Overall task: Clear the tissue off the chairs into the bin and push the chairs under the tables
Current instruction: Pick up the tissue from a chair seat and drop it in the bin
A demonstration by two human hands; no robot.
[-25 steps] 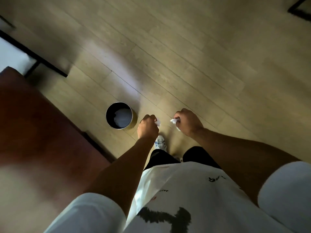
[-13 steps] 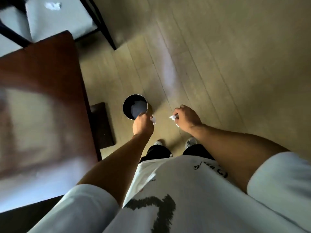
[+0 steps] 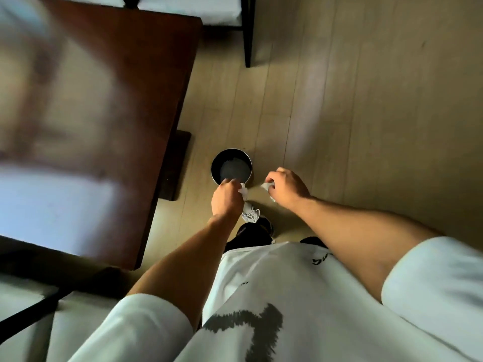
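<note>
White crumpled tissue [image 3: 243,191] is showing from my left hand [image 3: 226,198], which is gripping it at the near rim of the round dark bin [image 3: 231,168]. My right hand [image 3: 286,188] is pinching a second tissue wad [image 3: 267,186] just right of the bin, over the pale plank floor [image 3: 366,113]. A dark wooden surface [image 3: 104,100] is filling the left; cushioned chairs [image 3: 209,9] are standing beyond it, and another is sitting at lower left.
</note>
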